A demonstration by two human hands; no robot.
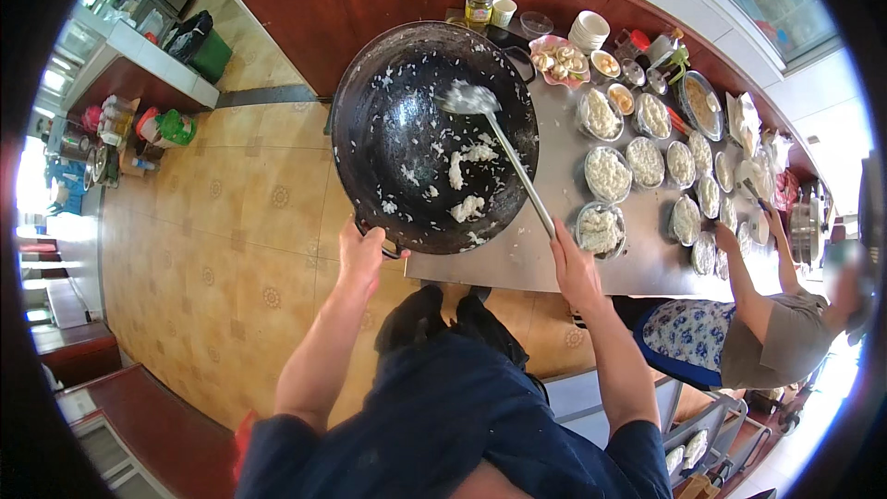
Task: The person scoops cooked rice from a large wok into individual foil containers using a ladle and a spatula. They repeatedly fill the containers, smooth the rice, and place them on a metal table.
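Note:
A large black wok (416,132) is before me at the left end of the stainless steel counter (547,222). My left hand (362,249) grips the wok's near loop handle (395,252). In my right hand (575,267) is the long metal handle of a ladle (475,98), whose blurred head is inside the wok. Clumps of cooked white rice (468,208) and scattered grains cling to the wok's dark inner surface. To the right, foil bowls of rice (608,174) stand on the counter, the closest near my right hand.
Further right a co-worker (769,326) reaches over several bowls with a utensil. Along the back stand a pink-edged dish of pale food pieces (560,61), stacked white bowls (589,31), a glass jar (478,5) and a large foil-covered bowl (700,104). A green bin (208,55) stands far left.

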